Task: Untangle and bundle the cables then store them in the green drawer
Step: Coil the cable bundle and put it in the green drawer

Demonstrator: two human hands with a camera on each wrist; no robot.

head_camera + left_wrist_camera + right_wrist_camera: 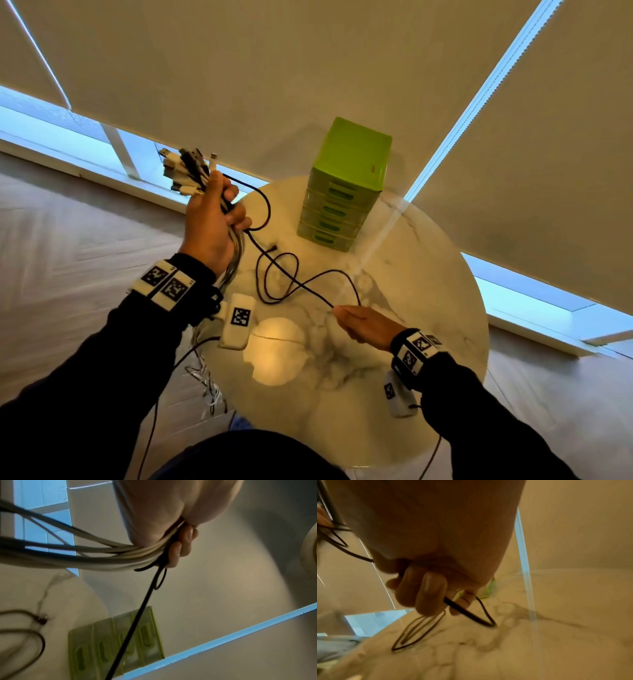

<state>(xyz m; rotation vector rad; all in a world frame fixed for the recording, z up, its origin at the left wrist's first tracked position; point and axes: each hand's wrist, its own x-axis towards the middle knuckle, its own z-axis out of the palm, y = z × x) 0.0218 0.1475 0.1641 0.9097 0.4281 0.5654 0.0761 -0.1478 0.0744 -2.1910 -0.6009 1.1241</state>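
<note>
My left hand [214, 219] is raised over the table's left edge and grips a bundle of white and black cables [186, 171], plug ends sticking up above the fist. The bundle's tails [102, 555] hang down past my wrist. A black cable [274, 263] runs from that fist, loops over the table top, and ends in my right hand [359, 323], which pinches it low over the table; its fingers [426, 591] curl round it. The green drawer unit [346, 185] stands at the far side of the table, all drawers closed.
The round white marble table [428, 308] stands in front of me. Loose cable tails [209, 387] dangle off its left edge toward the wooden floor [68, 222]. Beige roller blinds [274, 68] cover the windows behind the table.
</note>
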